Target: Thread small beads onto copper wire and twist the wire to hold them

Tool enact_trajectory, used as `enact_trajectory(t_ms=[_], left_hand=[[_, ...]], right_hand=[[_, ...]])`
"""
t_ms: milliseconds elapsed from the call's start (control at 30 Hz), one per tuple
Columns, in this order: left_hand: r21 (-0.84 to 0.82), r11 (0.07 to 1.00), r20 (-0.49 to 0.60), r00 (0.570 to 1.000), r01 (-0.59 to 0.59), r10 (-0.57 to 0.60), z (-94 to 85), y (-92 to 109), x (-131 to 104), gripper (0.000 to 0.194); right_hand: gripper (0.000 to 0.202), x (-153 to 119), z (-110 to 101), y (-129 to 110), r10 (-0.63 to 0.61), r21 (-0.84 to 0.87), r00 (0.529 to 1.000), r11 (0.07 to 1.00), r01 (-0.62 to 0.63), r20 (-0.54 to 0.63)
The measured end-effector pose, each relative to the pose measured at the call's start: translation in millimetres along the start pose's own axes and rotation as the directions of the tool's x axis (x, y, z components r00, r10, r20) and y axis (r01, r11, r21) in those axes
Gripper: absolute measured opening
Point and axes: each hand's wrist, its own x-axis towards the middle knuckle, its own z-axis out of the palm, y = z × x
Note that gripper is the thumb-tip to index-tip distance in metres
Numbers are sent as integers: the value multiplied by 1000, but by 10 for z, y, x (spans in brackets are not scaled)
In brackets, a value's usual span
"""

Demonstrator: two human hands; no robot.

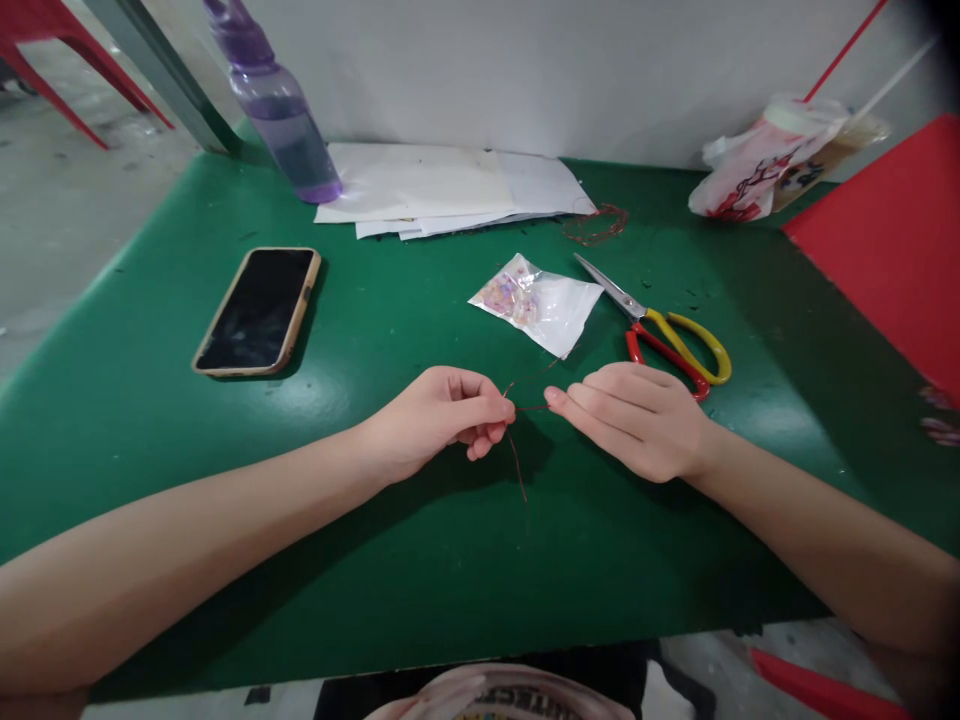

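The thin red thread (534, 408) lies between your hands, its short span running sideways; loose ends trail above and below your left hand (480, 408), which pinches it, nearer the crossing. Your right hand (637, 420), fingers together, meets its other end; its grip is hidden.

Green tabletop (420, 580) vs. pale wall (480, 80); speckled gray floor (67, 200).

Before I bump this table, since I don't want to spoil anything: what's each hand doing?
Left hand: closed, thin red thread pinched in its grip.
Right hand: fingers extended at the thread; whether its grip holds it cannot be told.
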Motion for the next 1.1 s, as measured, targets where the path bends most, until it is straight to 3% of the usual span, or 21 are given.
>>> enact_trajectory(t_ms=[167, 433, 633, 867, 1000, 1100], left_hand=[[-35, 999, -5, 1000, -6, 6, -40, 7, 3, 23], [21, 999, -20, 999, -26, 27, -32, 23, -1, 22], [33, 999, -54, 998, -42, 44, -19, 16, -7, 23], [142, 986, -57, 994, -88, 97, 41, -8, -29, 20], [184, 976, -32, 992, -115, 123, 53, -12, -34, 18], [166, 982, -6, 995, -94, 96, 47, -5, -31, 16]], right_hand=[[19, -54, 25, 88, 16, -43, 1000, 999, -17, -24], [29, -272, 85, 271, 72, 97, 996, 992, -76, 44], [28, -261, 70, 321, 39, -4, 998, 999, -39, 43], [24, 32, -33, 16, 112, -196, 994, 975, -107, 10], [23, 119, 30, -232, 237, 7, 969, 971, -238, 64], [19, 112, 90, -321, 381, 187, 920, 901, -392, 93]])
